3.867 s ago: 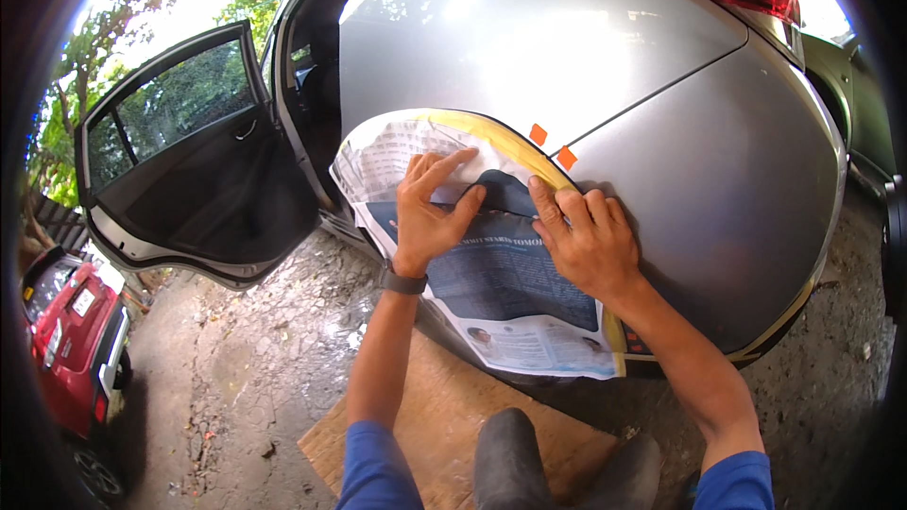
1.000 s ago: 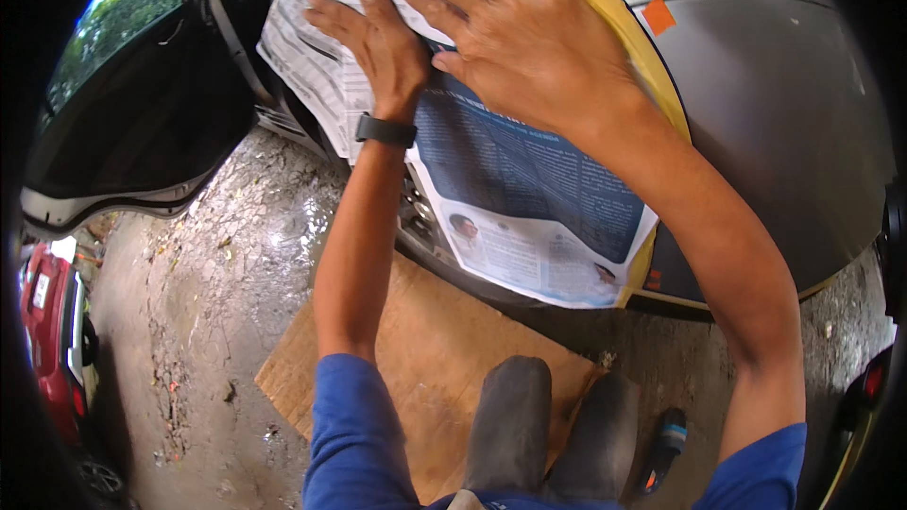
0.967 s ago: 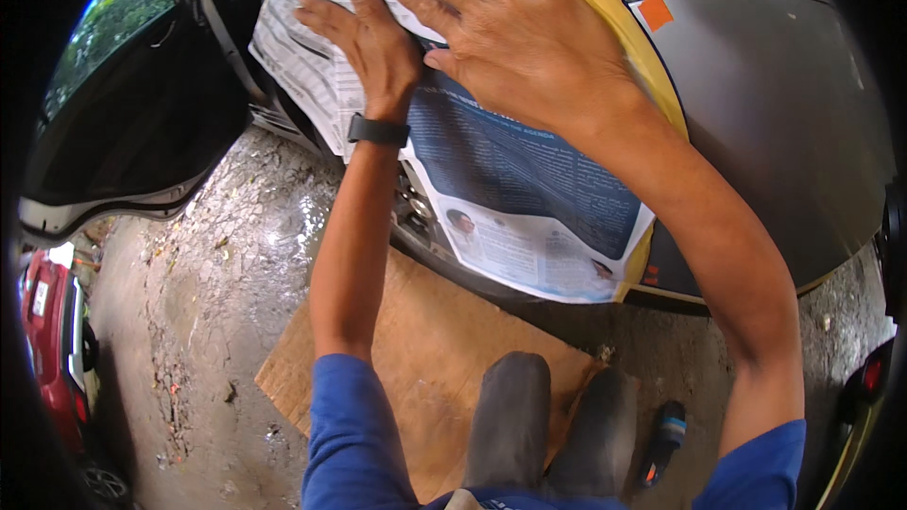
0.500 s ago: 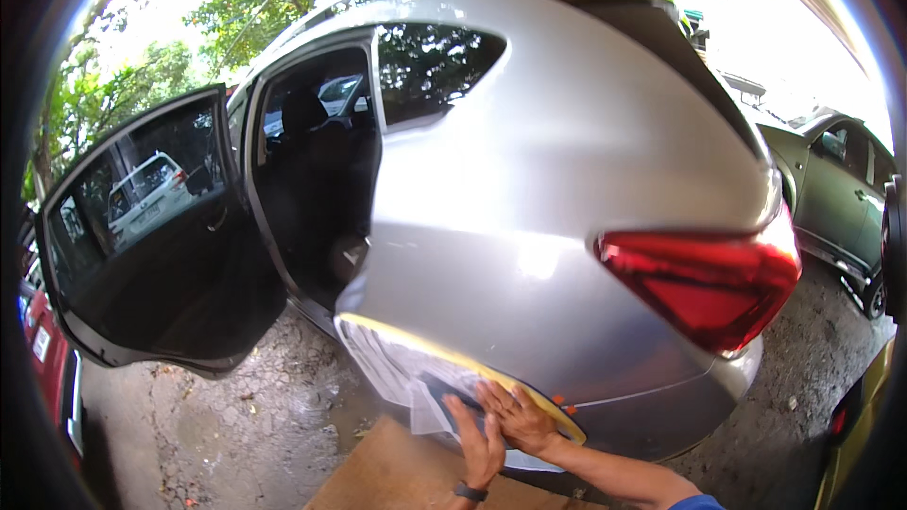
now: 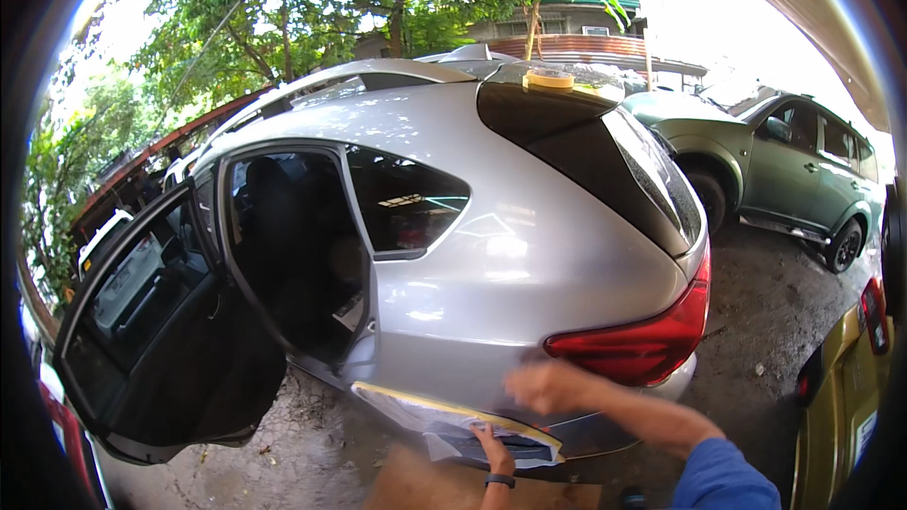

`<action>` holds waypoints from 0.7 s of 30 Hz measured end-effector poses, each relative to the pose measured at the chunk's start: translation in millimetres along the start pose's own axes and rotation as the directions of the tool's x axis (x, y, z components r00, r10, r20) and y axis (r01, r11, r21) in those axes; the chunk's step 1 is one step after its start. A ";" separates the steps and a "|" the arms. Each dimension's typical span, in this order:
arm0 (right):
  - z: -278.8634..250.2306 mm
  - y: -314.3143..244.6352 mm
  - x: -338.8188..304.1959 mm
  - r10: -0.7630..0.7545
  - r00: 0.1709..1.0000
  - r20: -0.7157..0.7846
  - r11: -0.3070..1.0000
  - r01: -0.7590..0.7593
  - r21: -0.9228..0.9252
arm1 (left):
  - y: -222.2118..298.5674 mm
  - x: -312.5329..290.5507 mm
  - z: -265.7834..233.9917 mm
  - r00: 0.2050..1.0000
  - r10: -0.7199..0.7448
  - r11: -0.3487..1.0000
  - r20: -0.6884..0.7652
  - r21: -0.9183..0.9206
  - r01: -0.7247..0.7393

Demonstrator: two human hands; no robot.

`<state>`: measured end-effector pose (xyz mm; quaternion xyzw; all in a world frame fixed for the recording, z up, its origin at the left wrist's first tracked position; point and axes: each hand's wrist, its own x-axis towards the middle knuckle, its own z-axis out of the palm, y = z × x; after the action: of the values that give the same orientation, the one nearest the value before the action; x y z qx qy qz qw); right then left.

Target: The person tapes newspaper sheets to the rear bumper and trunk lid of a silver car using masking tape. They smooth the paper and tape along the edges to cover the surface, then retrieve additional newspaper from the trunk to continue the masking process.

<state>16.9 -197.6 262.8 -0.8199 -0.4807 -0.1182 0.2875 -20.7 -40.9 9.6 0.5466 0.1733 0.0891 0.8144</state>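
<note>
A silver car (image 5: 453, 307) stands before me, with a light masking sheet (image 5: 402, 413) over its rear wheel arch. Yellow masking tape (image 5: 430, 403) runs along the sheet's upper edge. My left hand (image 5: 493, 450), with a dark band at the wrist, rests on the sheet, fingers stretched out and apparently holding nothing. Blurred by motion, my right hand (image 5: 546, 387) is in the air in front of the rear panel, just left of the red tail light (image 5: 633, 345). Its fingers cannot be made out, nor whether it holds something.
The car's rear door (image 5: 179, 349) hangs open at left. Brown cardboard (image 5: 406, 484) lies below my hands. A roll of yellow tape (image 5: 548, 80) sits on the rear spoiler. A dark green vehicle (image 5: 794, 175) stands at the far right, a gold one (image 5: 841, 401) nearer.
My right hand has come off the masked area and moved up toward the tail light. The left hand stays at the sheet. My view has tilted up, showing the roof and tape roll.
</note>
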 end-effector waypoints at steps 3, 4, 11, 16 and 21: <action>-153.0 40.5 67.0 -0.116 0.937 -0.330 0.908 -0.035 -0.418 | 1.5 -2.8 8.6 0.985 -0.145 0.974 -0.089 -0.186 0.126; -201.0 59.5 95.9 -0.204 0.892 -0.403 0.678 -0.168 -0.715 | 1.0 -4.5 8.7 0.985 -0.144 0.977 -0.092 -0.173 0.126; -443.0 231.9 233.3 -0.162 0.917 -0.364 0.234 -0.323 -0.917 | -18.9 -3.6 24.0 0.970 0.103 0.987 -0.222 0.143 -0.072; -507.9 349.7 275.5 0.140 0.958 -0.251 0.489 -0.287 -0.824 | -9.2 -10.1 34.9 0.958 0.034 0.995 -0.286 0.095 -0.007; -505.4 294.4 305.1 0.314 0.854 -0.416 0.442 -0.519 -0.732 | 7.4 -15.4 20.6 0.969 0.017 0.979 -0.245 0.201 0.033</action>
<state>466.3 -383.3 708.6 -0.9304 -0.1153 -0.3430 -0.0586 -26.7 -60.9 26.3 0.6112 0.2830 0.1345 0.7268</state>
